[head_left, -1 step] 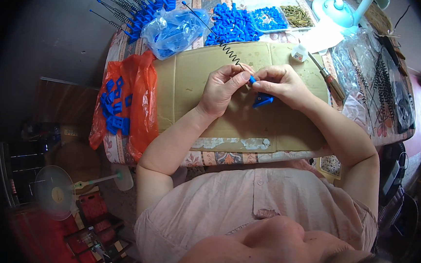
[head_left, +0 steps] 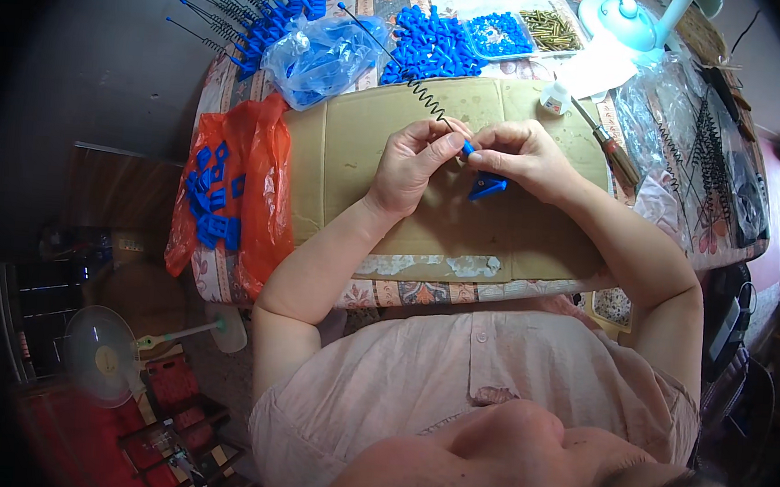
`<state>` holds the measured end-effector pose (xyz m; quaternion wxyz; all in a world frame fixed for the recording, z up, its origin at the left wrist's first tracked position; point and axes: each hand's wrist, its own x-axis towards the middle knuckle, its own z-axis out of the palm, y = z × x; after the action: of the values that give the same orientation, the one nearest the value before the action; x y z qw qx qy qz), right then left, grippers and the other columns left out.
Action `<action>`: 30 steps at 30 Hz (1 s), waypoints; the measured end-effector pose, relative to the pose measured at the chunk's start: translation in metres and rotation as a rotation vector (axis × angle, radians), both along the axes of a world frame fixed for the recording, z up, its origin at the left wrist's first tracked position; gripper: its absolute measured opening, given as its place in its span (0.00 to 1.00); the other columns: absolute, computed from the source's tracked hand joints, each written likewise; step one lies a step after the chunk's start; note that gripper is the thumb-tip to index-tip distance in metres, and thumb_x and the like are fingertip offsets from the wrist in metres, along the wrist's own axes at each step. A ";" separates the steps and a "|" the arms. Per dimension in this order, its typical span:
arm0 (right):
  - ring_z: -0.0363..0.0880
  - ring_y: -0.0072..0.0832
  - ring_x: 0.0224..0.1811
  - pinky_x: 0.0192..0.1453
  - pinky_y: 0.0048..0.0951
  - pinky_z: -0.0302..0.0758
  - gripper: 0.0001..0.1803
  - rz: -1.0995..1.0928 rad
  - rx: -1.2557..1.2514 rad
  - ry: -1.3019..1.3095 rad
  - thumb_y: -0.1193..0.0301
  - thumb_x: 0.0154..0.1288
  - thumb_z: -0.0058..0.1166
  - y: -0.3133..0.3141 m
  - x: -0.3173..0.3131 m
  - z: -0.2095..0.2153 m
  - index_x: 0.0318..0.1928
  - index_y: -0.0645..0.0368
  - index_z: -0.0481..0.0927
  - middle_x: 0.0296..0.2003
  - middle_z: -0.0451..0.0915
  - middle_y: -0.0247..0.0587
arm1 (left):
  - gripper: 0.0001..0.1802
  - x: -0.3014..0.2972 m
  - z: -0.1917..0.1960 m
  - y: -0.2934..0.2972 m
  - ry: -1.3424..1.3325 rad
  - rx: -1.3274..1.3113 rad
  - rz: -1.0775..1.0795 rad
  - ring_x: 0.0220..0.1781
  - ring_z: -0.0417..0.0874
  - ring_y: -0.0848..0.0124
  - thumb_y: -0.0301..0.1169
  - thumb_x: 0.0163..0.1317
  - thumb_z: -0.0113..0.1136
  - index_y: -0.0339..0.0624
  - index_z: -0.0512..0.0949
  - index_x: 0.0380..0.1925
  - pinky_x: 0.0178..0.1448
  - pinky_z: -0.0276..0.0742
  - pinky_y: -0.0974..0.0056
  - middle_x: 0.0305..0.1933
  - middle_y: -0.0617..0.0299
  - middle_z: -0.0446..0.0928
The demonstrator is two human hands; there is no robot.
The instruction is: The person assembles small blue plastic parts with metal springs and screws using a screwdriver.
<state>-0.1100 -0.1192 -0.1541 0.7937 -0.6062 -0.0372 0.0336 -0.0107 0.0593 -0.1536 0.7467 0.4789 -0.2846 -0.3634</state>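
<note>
Over the cardboard sheet [head_left: 351, 159], both hands meet at one small assembly. My left hand [head_left: 411, 165] is closed in a pinch at the lower end of a black coiled wire [head_left: 429, 100], whose straight upper part slants away to a blue tip. My right hand [head_left: 530, 161] pinches a small blue plastic sleeve [head_left: 467, 148] at that same end, close against the left fingertips. Below the right fingers hangs a blue wedge-shaped plastic base [head_left: 488, 188]. The fingers hide the exact joint between wire, sleeve and base.
Blue sleeves [head_left: 431, 47] lie heaped at the back, beside tubs of blue bits [head_left: 499, 36] and brass-coloured pins [head_left: 550, 30]. Finished-looking wire pieces [head_left: 269, 31] stand back left; a red bag [head_left: 267, 190] holds blue bases. A small bottle [head_left: 554, 98], screwdriver [head_left: 620, 158] and lamp [head_left: 622, 23] are right.
</note>
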 end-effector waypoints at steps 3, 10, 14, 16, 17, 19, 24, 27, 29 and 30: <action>0.81 0.19 0.39 0.46 0.23 0.77 0.11 0.005 -0.002 -0.005 0.72 0.65 0.59 0.001 -0.001 0.001 0.44 0.66 0.82 0.37 0.84 0.38 | 0.05 0.000 -0.002 0.000 -0.014 -0.030 -0.002 0.44 0.77 0.78 0.25 0.66 0.58 0.40 0.82 0.37 0.54 0.72 0.70 0.42 0.65 0.80; 0.80 0.20 0.39 0.48 0.24 0.76 0.11 0.102 0.125 0.054 0.70 0.68 0.56 0.000 -0.002 0.012 0.43 0.65 0.81 0.36 0.83 0.37 | 0.09 0.003 0.000 0.002 0.008 -0.071 -0.112 0.46 0.78 0.75 0.29 0.68 0.54 0.39 0.80 0.43 0.49 0.75 0.68 0.50 0.61 0.75; 0.81 0.20 0.39 0.47 0.24 0.77 0.11 0.095 0.098 0.042 0.69 0.68 0.56 -0.001 -0.001 0.008 0.44 0.66 0.81 0.36 0.83 0.37 | 0.06 0.000 0.004 0.001 0.076 -0.072 -0.112 0.43 0.78 0.76 0.26 0.66 0.57 0.39 0.81 0.41 0.49 0.75 0.70 0.46 0.63 0.78; 0.81 0.20 0.39 0.47 0.23 0.77 0.12 0.074 0.097 0.063 0.69 0.67 0.58 0.000 0.000 0.008 0.45 0.66 0.81 0.37 0.84 0.38 | 0.06 -0.002 0.002 0.001 0.041 -0.044 -0.031 0.42 0.78 0.77 0.25 0.66 0.57 0.40 0.81 0.40 0.49 0.75 0.71 0.44 0.63 0.79; 0.81 0.20 0.39 0.47 0.23 0.77 0.12 0.075 0.098 0.062 0.69 0.67 0.58 0.001 0.001 0.007 0.45 0.66 0.81 0.37 0.84 0.38 | 0.06 -0.002 -0.001 0.000 0.041 -0.044 -0.030 0.42 0.78 0.77 0.25 0.66 0.57 0.40 0.81 0.40 0.49 0.75 0.71 0.44 0.63 0.79; 0.81 0.20 0.38 0.46 0.23 0.78 0.13 0.028 0.029 0.067 0.69 0.65 0.60 0.002 0.001 0.005 0.44 0.66 0.82 0.37 0.85 0.39 | 0.05 -0.002 -0.004 -0.002 -0.090 -0.061 0.026 0.41 0.78 0.78 0.25 0.66 0.58 0.40 0.80 0.40 0.49 0.75 0.71 0.42 0.64 0.79; 0.82 0.19 0.37 0.46 0.23 0.78 0.12 0.012 -0.001 0.071 0.70 0.64 0.61 0.002 0.000 0.004 0.43 0.67 0.83 0.36 0.85 0.39 | 0.06 -0.005 -0.002 -0.001 -0.138 0.004 0.029 0.44 0.77 0.76 0.27 0.67 0.56 0.39 0.79 0.40 0.50 0.75 0.69 0.44 0.62 0.77; 0.82 0.19 0.37 0.45 0.23 0.78 0.12 0.008 -0.025 0.043 0.71 0.64 0.61 0.002 0.000 0.003 0.43 0.67 0.83 0.36 0.85 0.39 | 0.06 -0.005 -0.001 0.000 -0.154 0.010 0.031 0.45 0.76 0.77 0.27 0.67 0.56 0.39 0.79 0.40 0.51 0.74 0.69 0.44 0.62 0.77; 0.82 0.19 0.37 0.45 0.23 0.78 0.12 0.015 -0.028 0.032 0.71 0.64 0.60 0.002 0.000 0.004 0.44 0.67 0.83 0.36 0.85 0.39 | 0.05 -0.004 -0.001 0.001 -0.166 0.005 0.033 0.45 0.76 0.77 0.27 0.67 0.56 0.39 0.79 0.39 0.52 0.74 0.69 0.45 0.62 0.77; 0.81 0.19 0.37 0.45 0.23 0.78 0.11 0.019 -0.044 0.036 0.71 0.64 0.60 0.002 0.000 0.005 0.43 0.67 0.83 0.35 0.85 0.39 | 0.05 -0.004 -0.001 0.001 -0.164 -0.001 0.022 0.45 0.76 0.77 0.27 0.67 0.56 0.39 0.79 0.39 0.52 0.74 0.69 0.45 0.62 0.77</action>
<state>-0.1097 -0.1174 -0.1491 0.7805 -0.6222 -0.0280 0.0528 -0.0148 0.0602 -0.1550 0.7251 0.5096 -0.3397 -0.3148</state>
